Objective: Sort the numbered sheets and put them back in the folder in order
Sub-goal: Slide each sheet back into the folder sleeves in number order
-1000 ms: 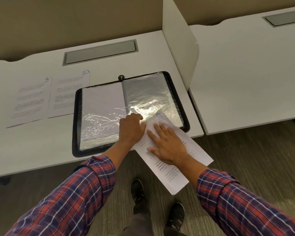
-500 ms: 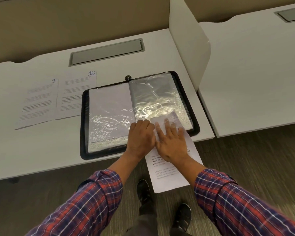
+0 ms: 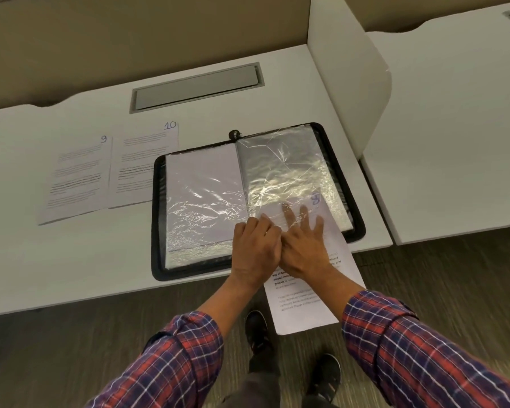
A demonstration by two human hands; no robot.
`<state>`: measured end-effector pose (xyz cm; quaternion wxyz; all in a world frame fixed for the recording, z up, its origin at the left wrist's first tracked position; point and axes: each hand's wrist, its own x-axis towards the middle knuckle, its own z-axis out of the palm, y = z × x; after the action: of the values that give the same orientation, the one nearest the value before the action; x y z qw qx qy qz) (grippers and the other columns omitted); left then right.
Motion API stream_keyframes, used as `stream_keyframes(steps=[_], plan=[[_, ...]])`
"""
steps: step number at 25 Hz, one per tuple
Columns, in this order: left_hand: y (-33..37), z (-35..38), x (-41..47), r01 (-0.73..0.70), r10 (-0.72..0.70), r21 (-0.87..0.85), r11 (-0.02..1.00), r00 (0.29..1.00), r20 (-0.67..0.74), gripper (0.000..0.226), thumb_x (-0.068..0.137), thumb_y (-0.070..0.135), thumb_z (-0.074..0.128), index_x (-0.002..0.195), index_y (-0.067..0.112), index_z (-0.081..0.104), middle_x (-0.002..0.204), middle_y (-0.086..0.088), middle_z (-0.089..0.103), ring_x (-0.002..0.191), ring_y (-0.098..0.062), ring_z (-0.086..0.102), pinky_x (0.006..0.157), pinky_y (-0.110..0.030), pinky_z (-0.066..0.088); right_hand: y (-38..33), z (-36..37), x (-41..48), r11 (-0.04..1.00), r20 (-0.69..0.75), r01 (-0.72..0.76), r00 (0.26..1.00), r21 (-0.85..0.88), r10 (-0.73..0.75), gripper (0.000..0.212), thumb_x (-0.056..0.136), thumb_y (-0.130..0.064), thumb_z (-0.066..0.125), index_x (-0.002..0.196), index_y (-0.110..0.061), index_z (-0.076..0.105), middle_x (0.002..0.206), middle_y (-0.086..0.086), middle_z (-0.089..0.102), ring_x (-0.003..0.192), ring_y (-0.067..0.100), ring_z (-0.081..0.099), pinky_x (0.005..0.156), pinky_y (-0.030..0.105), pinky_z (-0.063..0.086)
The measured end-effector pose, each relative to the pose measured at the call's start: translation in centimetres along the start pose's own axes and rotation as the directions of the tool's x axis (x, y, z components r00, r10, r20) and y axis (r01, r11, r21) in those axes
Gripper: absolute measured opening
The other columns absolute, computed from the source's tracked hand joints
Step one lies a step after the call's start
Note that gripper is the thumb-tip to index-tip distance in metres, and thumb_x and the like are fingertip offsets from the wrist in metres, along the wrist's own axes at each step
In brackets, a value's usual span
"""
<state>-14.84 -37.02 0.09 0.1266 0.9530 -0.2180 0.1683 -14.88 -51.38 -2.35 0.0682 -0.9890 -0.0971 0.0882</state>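
A black folder [image 3: 159, 219] lies open on the white desk [image 3: 71, 260], showing two shiny plastic sleeves. The sheet numbered 8 [image 3: 305, 307] is partly inside the right sleeve [image 3: 280, 172], and its lower half hangs over the desk's front edge. My right hand [image 3: 305, 245] lies flat on this sheet with straight fingers, whose tips show under the plastic. Right beside it, my left hand [image 3: 255, 248] has curled fingers at the sleeve's lower opening and seems to pinch the plastic. Sheets 9 [image 3: 77, 178] and 10 [image 3: 143, 163] lie side by side left of the folder.
A grey cable flap [image 3: 196, 86] is set into the desk behind the folder. A white divider panel [image 3: 348, 75] stands along the desk's right side, with a second white desk [image 3: 454, 142] beyond it. My shoes [image 3: 256, 331] stand on the carpet below.
Sheet 8 has turned straighter and slid farther up into the right sleeve. My right hand moved forward with it, and my left hand stayed at the sleeve's opening.
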Motion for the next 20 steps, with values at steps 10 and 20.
stream_keyframes(steps=[10,20], plan=[[0.5,1.2,0.2,-0.032,0.039,-0.128,0.991,0.998,0.051,0.008,0.099,0.016,0.064,0.093,0.014,0.069,0.097,-0.003,0.068,0.092,-0.022,0.059,0.079,-0.034,0.044,1.0,0.4,-1.3,0.99,-0.103,-0.138,0.985,0.015,0.139,0.069,0.105,-0.062,0.023,0.167,-0.036,0.008,0.132,0.011,0.069,0.138,0.035,0.052,0.116,0.061,0.016],[0.1,0.9,0.9,-0.006,0.02,-0.22,0.976,0.998,0.062,0.011,0.101,0.015,0.063,0.099,0.009,0.071,0.106,-0.008,0.071,0.099,-0.021,0.063,0.085,-0.036,0.053,1.4,1.0,-0.8,0.995,-0.117,0.023,0.993,0.093,-0.012,0.073,0.108,-0.051,0.022,0.166,-0.008,0.013,0.173,0.016,0.004,0.161,0.033,0.005,0.13,0.053,0.008]])
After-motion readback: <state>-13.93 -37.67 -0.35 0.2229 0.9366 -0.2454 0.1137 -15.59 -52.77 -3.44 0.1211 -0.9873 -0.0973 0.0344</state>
